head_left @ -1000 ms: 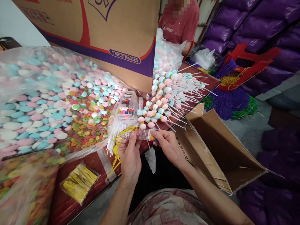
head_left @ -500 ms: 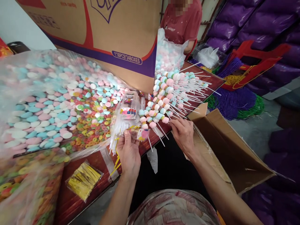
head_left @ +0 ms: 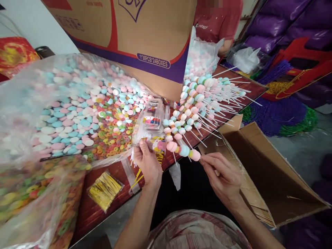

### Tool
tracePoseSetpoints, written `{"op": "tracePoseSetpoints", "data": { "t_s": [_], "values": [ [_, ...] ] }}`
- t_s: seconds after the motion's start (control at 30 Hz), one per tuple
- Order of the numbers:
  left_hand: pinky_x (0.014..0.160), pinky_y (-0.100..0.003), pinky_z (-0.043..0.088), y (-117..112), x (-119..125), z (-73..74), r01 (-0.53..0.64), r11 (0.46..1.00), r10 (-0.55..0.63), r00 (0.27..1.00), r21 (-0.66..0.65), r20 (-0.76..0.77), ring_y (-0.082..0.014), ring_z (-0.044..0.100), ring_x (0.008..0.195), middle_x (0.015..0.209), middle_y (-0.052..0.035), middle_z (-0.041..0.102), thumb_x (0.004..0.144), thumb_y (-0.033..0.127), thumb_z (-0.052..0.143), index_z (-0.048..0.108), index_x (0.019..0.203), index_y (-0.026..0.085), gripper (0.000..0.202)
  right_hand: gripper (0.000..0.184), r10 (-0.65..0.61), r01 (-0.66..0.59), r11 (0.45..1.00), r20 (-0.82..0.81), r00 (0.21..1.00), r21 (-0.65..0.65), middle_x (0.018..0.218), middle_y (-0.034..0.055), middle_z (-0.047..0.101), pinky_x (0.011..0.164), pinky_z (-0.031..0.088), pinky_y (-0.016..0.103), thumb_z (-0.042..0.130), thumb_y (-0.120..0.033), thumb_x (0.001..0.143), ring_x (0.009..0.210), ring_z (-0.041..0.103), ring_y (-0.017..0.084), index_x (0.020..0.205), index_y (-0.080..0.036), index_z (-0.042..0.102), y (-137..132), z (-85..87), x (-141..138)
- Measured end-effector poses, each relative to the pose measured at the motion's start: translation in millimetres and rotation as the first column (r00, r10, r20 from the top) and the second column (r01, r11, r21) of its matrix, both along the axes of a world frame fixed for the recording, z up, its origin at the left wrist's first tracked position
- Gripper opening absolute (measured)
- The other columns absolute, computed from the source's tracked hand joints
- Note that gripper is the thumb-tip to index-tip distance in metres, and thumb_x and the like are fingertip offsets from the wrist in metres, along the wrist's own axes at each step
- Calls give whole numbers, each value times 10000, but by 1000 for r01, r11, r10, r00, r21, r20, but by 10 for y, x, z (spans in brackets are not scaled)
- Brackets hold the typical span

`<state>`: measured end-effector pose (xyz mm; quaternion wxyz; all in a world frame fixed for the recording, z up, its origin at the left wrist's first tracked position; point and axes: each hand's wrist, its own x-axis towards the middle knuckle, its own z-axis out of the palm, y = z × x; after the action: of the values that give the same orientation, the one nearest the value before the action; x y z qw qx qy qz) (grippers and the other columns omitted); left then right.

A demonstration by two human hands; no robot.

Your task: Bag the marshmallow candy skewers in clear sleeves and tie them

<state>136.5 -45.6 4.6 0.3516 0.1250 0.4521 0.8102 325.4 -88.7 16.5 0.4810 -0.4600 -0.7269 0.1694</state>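
In my left hand (head_left: pixel 149 164) is a clear plastic bag (head_left: pixel 158 144) with a colourful print, pinched between thumb and fingers. My right hand (head_left: pixel 222 176) grips a marshmallow skewer (head_left: pixel 184 150) by the stick end, beside its pink end piece. The skewer's far end points at the bag; whether it is inside I cannot tell. Behind it lies a pile of marshmallow skewers (head_left: pixel 193 114), white sticks pointing right. A stack of printed clear bags (head_left: pixel 153 119) lies just beyond my left hand.
Loose marshmallows (head_left: pixel 64 121) and gummy rings (head_left: pixel 114 135) spread under clear plastic on the left. A pack of yellow twist ties (head_left: pixel 105 190) lies near the table edge. A large carton (head_left: pixel 153 41) stands behind; an open cardboard box (head_left: pixel 272 176) is at right. A person (head_left: pixel 218 24) sits beyond.
My right hand has drawn one marshmallow skewer from the pile toward the bag in my left hand. The whole view has shifted, so things appear further right.
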Motion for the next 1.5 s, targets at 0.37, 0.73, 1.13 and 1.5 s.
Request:
{"op": "tracePoseSetpoints", "data": {
  "t_s": [0.37,0.73,1.13,1.5],
  "values": [
    [916,-356,519,-1,-73,-150,-135,989,109,940,-58,-324,-182,667,964,988,-53,708,879,463,634,641,948,182,289,242,-23,-17,989,264,964,149,847,66,643,651,494,290,615,-11,867,733,596,156,1036,-173,677,-23,23,-17],
    [830,-328,550,3,-117,-139,-313,947,199,760,-80,-619,-184,685,874,875,-47,702,906,481,587,656,906,154,334,170,16,-22,988,-43,999,-156,743,-7,556,535,391,239,648,-78,878,612,505,98,975,-200,716,-127,33,-97],
    [897,-358,542,18,-140,-128,-206,976,161,896,-68,-414,-196,680,976,953,-52,717,857,469,655,663,943,166,315,74,-105,-7,926,-273,956,-379,672,-31,506,537,329,247,676,-183,870,610,452,108,839,-228,727,-166,-4,-174],
    [814,-314,553,18,-141,-138,-132,988,103,951,-79,-292,-159,676,853,864,-22,691,844,483,665,616,883,181,309,193,7,-15,992,-69,998,-128,715,7,537,533,406,268,616,-95,888,608,498,123,999,-207,728,-188,-66,-219]
  ]
}}
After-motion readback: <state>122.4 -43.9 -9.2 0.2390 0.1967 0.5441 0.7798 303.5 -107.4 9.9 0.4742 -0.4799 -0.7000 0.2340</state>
